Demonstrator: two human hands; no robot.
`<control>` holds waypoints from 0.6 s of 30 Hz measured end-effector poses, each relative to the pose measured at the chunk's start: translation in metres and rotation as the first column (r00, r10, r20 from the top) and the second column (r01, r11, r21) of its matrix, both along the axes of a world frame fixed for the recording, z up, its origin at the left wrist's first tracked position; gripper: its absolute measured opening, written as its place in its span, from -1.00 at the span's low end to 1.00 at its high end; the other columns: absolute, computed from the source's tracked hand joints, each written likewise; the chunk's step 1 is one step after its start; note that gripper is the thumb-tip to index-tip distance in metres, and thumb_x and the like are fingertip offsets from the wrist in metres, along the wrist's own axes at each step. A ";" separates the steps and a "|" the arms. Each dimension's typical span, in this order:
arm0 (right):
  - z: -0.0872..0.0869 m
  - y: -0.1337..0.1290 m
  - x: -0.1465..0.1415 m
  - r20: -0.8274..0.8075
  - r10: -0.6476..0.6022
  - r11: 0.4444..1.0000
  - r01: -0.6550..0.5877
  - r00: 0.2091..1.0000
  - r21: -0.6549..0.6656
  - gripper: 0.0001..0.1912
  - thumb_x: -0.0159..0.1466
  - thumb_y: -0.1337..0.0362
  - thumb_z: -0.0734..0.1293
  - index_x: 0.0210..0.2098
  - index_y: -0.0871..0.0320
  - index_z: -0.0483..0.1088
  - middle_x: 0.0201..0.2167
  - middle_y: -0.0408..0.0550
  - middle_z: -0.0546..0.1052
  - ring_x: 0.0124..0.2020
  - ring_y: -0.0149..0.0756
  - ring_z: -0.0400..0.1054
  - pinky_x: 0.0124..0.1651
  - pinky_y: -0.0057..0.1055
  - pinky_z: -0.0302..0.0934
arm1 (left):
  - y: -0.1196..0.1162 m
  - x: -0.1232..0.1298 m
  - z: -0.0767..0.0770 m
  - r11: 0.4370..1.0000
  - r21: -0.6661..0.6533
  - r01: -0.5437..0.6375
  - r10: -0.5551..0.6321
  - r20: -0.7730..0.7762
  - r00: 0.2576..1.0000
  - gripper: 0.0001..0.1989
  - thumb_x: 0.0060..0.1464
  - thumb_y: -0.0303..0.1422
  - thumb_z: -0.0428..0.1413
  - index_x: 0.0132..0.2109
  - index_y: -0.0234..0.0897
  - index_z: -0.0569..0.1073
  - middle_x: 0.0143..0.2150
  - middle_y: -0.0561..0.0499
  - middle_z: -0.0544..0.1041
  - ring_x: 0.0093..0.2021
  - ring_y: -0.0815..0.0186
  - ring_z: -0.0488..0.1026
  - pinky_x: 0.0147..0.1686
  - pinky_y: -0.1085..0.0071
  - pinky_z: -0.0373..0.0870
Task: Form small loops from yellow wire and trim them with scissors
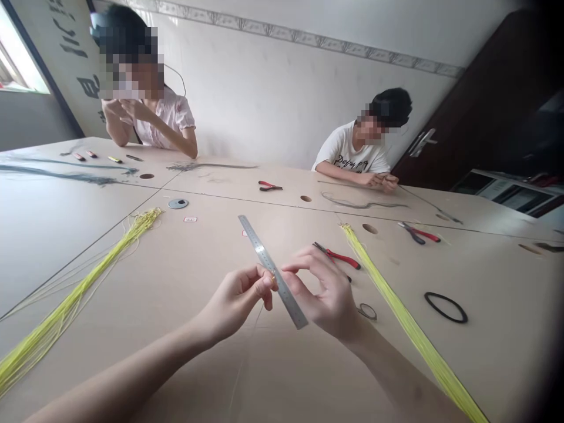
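The left hand (pixel 235 299) pinches a tiny gold-coloured piece (pixel 273 275) at a long steel ruler (pixel 264 254), the curled right hand (pixel 324 291) just beside it, its hold unclear.

white wall (pixel 273 100), dark door (pixel 467 117), apparently wooden

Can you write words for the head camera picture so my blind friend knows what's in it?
A left hand and right hand hold a metal ruler above a table. Red pliers and yellow cords lie nearby.

A handicraft workroom: joined tan worktables (pixel 176 282) (cable holes (pixel 369 229) included) laid with pliers (pixel 337 256), a steel ruler (pixel 258 247), yellow cord (pixel 74 299).
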State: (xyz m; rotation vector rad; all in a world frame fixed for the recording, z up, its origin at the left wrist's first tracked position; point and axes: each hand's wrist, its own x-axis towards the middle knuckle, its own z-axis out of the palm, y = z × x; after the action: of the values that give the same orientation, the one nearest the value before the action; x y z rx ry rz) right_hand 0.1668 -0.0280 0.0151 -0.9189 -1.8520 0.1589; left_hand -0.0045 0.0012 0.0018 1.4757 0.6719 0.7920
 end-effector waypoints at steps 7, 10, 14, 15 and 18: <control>-0.015 -0.007 0.010 -0.065 0.046 0.994 -0.052 0.997 -0.101 -0.89 0.23 0.47 0.29 -0.28 0.19 0.41 -0.41 -0.10 0.39 -0.33 -0.37 0.32 -0.27 -0.35 0.27 | -0.008 0.006 0.002 0.990 -0.133 0.043 -0.033 0.070 0.997 -0.69 0.16 -0.16 0.06 -0.43 -0.29 0.36 -0.47 0.11 0.39 -0.50 0.46 0.30 -0.35 0.47 0.29; -0.014 -0.010 0.009 -0.088 0.078 0.993 -0.085 0.993 -0.083 -0.89 0.20 0.50 0.30 -0.30 0.22 0.41 -0.42 -0.11 0.38 -0.35 -0.38 0.31 -0.30 -0.37 0.26 | -0.008 0.008 0.000 0.982 -0.181 0.056 -0.042 0.082 0.996 -0.72 0.17 -0.21 0.07 -0.42 -0.30 0.37 -0.49 0.13 0.39 -0.50 0.47 0.31 -0.39 0.51 0.29; -0.011 -0.013 0.009 -0.085 0.076 0.995 -0.081 0.993 -0.065 -0.86 0.18 0.54 0.32 -0.29 0.24 0.41 -0.42 -0.10 0.38 -0.35 -0.38 0.31 -0.32 -0.38 0.25 | -0.009 0.009 -0.003 0.969 -0.228 0.094 -0.078 0.080 0.994 -0.76 0.15 -0.23 0.09 -0.40 -0.29 0.39 -0.50 0.13 0.40 -0.52 0.47 0.31 -0.45 0.53 0.30; -0.011 -0.013 0.010 -0.083 0.082 0.994 -0.087 0.993 -0.066 -0.85 0.18 0.54 0.31 -0.29 0.24 0.42 -0.42 -0.10 0.39 -0.35 -0.38 0.31 -0.33 -0.37 0.25 | -0.009 0.010 -0.003 0.967 -0.234 0.100 -0.083 0.082 0.993 -0.76 0.14 -0.23 0.10 -0.41 -0.29 0.39 -0.50 0.12 0.40 -0.52 0.46 0.31 -0.46 0.53 0.30; -0.011 -0.014 0.010 -0.083 0.098 0.991 -0.105 0.992 -0.085 -0.84 0.17 0.54 0.29 -0.30 0.22 0.42 -0.43 -0.09 0.40 -0.37 -0.35 0.30 -0.36 -0.35 0.25 | -0.011 0.010 -0.002 0.963 -0.249 0.099 -0.080 0.085 0.993 -0.77 0.13 -0.24 0.11 -0.42 -0.28 0.40 -0.51 0.13 0.38 -0.52 0.47 0.30 -0.46 0.55 0.32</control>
State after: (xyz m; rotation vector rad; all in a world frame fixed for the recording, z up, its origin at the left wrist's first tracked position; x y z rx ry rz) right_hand 0.1770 -0.0423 0.0042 -0.8673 -1.8315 0.3390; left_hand 0.0057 -0.0095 -0.0004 1.2301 0.6206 0.6615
